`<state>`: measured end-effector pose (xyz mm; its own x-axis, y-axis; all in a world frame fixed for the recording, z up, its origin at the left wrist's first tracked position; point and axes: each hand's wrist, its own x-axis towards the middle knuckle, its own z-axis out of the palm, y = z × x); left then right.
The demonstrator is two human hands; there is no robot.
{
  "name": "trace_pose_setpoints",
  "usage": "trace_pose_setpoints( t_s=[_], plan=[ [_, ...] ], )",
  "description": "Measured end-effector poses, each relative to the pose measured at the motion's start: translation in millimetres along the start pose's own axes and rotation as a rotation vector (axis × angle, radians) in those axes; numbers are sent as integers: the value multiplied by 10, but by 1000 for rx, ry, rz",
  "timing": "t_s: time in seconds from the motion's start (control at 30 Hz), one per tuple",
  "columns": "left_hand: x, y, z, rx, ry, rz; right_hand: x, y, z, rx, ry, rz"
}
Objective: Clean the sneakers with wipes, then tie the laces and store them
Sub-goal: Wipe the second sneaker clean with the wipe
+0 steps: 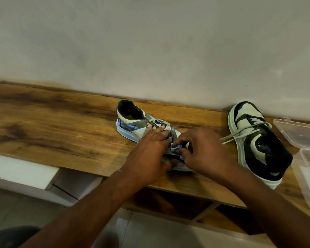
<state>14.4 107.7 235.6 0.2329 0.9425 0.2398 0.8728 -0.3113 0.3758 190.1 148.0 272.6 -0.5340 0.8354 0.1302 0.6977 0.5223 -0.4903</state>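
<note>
Two sneakers [256, 140] mid-frame, no legible writing; left hand [149, 156] presses one flat, right hand [204, 151] pinches its lace [158, 121]; one box [304, 158] at right.

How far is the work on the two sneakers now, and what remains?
Done: cannot tell if wiping is finished; no wipe shows. In hand: the left hand rests on the near sneaker while the right hand pinches at its laces. Left: the far sneaker has loose laces; the clear box stands open.

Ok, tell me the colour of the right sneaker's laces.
Pale grey laces, clearest in the head view.
</note>
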Motion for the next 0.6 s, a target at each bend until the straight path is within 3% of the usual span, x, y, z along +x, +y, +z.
trace_pose_setpoints(
  t_s=[0.07,0.27,0.37,0.5,0.6],
  plan=[
    [0,-3,2,13,-5,-7,43,105,-132,-37,-35,47],
    [-2,2,-11,14,-24,-8,80,133,21,-21,168,93],
    [5,-6,-21,8,-36,4,71,23,56,-51,49,-19],
    [9,-18,-8,19,-44,-9,91,169,-233,-98,-108,46],
    [6,2,-5,18,-46,-27,89,246,-175,-261,60,107]
  ],
)
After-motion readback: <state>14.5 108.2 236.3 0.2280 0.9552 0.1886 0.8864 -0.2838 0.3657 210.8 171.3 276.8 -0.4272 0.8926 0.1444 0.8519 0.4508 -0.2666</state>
